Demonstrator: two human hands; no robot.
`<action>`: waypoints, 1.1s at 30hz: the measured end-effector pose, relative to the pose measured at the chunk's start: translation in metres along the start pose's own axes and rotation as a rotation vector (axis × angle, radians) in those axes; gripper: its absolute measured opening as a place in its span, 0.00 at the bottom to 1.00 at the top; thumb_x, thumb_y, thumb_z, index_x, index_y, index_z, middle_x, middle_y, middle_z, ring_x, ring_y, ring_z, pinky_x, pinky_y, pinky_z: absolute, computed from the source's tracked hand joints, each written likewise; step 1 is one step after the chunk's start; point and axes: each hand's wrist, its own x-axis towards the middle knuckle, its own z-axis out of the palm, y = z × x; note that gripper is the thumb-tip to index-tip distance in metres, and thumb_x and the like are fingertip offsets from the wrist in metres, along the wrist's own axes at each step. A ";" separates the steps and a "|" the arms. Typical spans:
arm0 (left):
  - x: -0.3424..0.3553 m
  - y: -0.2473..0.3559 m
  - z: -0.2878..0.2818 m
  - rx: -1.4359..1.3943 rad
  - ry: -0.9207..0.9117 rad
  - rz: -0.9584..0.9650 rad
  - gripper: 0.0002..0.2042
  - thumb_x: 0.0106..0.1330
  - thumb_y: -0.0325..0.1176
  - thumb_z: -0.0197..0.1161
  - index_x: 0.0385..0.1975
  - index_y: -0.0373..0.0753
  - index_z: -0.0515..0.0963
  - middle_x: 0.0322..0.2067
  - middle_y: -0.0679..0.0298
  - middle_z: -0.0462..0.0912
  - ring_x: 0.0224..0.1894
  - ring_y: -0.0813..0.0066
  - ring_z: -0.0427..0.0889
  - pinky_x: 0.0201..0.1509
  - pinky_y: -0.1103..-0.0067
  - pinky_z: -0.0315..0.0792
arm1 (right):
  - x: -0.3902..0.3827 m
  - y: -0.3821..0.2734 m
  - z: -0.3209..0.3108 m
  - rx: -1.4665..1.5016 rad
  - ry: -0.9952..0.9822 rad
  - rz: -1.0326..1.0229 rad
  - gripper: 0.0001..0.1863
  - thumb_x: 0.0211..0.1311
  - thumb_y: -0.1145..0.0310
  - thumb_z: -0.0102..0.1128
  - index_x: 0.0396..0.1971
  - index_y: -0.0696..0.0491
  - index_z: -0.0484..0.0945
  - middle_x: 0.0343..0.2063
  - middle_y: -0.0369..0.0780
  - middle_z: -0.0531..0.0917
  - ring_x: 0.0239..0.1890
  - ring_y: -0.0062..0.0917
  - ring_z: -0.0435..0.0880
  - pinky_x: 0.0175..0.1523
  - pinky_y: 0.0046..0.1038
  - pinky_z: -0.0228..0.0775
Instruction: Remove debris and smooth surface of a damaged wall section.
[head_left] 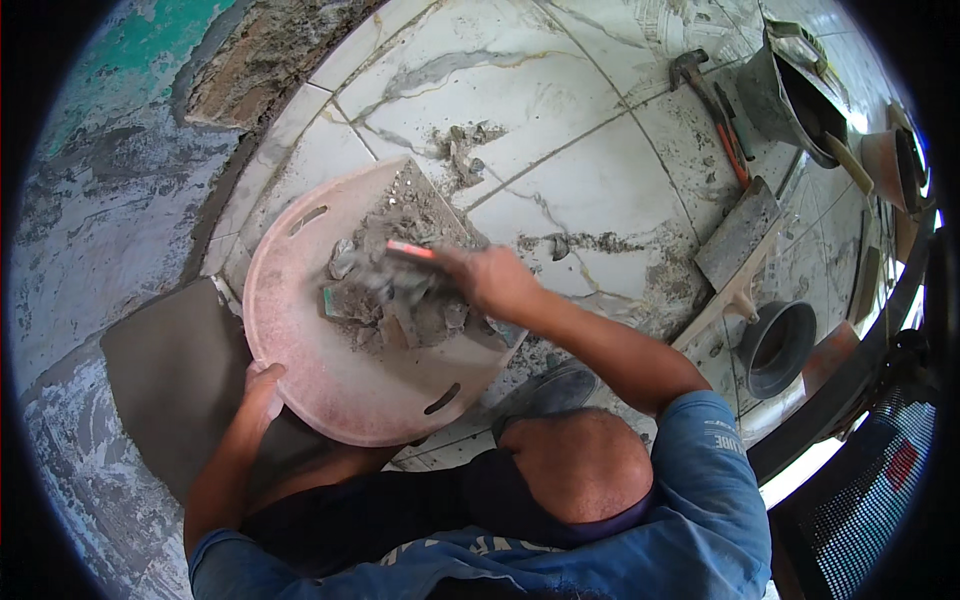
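A round pink plastic basin point(300, 350) with slotted handles is tilted on the marble floor, holding grey mortar rubble point(395, 300). My left hand point(262, 392) grips its near rim at the lower left. My right hand point(490, 280) is over the basin's right side, closed on a blurred tool with a red-orange handle point(412, 250) that reaches into the rubble. The tool's working end is smeared by motion. My bent knee point(580, 460) is just below the basin.
Mortar crumbs point(465, 145) lie on the white marble tiles point(600, 180). At right are a hammer point(700, 85), a wooden float point(740, 240), a dark bucket point(778, 345) and a metal pail point(790, 95). A bare grey patch point(165, 370) and rough wall point(110, 180) lie left.
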 end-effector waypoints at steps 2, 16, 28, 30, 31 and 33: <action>0.004 -0.003 -0.004 -0.033 -0.009 0.003 0.21 0.55 0.19 0.53 0.52 0.28 0.67 0.42 0.52 0.78 0.44 0.57 0.80 0.51 0.64 0.75 | -0.006 -0.011 -0.008 -0.027 -0.044 -0.046 0.18 0.57 0.67 0.54 0.49 0.47 0.77 0.26 0.50 0.82 0.28 0.45 0.82 0.36 0.40 0.75; -0.025 -0.012 -0.004 -0.079 0.052 -0.081 0.19 0.54 0.18 0.53 0.48 0.32 0.71 0.40 0.58 0.79 0.40 0.62 0.81 0.47 0.67 0.76 | 0.143 0.140 -0.094 0.369 0.245 0.177 0.24 0.58 0.55 0.59 0.52 0.51 0.74 0.39 0.46 0.84 0.41 0.32 0.83 0.45 0.32 0.74; 0.037 0.014 -0.036 -0.014 -0.028 0.087 0.20 0.54 0.19 0.55 0.49 0.30 0.70 0.42 0.55 0.80 0.43 0.63 0.80 0.50 0.69 0.74 | -0.099 0.069 -0.072 0.079 0.287 0.348 0.14 0.58 0.66 0.56 0.42 0.55 0.75 0.24 0.51 0.78 0.26 0.42 0.78 0.33 0.37 0.69; 0.063 0.040 -0.040 0.072 -0.063 0.143 0.20 0.54 0.19 0.55 0.50 0.29 0.70 0.44 0.55 0.79 0.44 0.63 0.80 0.52 0.69 0.74 | -0.139 0.073 -0.052 -0.045 -0.005 0.487 0.12 0.58 0.65 0.54 0.39 0.53 0.76 0.28 0.53 0.80 0.33 0.48 0.79 0.37 0.41 0.69; 0.074 0.052 -0.042 0.121 -0.074 0.159 0.21 0.54 0.19 0.55 0.51 0.29 0.69 0.45 0.55 0.79 0.45 0.63 0.80 0.53 0.69 0.74 | -0.153 0.071 -0.037 -0.128 -0.077 0.390 0.12 0.59 0.64 0.52 0.42 0.50 0.76 0.28 0.51 0.81 0.34 0.47 0.80 0.38 0.44 0.70; 0.095 0.071 -0.043 0.182 -0.104 0.158 0.21 0.55 0.19 0.55 0.52 0.29 0.69 0.45 0.54 0.79 0.45 0.64 0.80 0.53 0.70 0.74 | -0.161 0.068 -0.008 -0.159 -0.209 0.358 0.15 0.59 0.65 0.52 0.46 0.45 0.76 0.26 0.48 0.82 0.30 0.47 0.81 0.35 0.43 0.72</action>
